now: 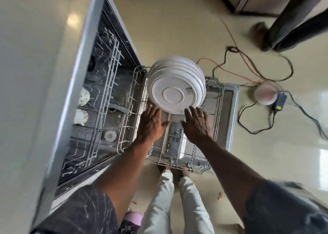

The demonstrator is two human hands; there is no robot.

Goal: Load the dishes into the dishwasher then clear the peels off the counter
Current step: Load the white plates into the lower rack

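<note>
White plates [175,90] stand on edge in the dishwasher's pulled-out lower rack [128,102]. The left hand [150,122] and right hand [197,125], fingers straight and gripping nothing, touch the plates' lower rim. Cables [232,49] trail across the glossy cream floor [177,29].

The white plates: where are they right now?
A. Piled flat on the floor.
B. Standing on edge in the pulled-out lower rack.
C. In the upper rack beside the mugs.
B: the white plates stand on edge in a row in the pulled-out lower rack, the left hand and right hand open just below them.
</note>
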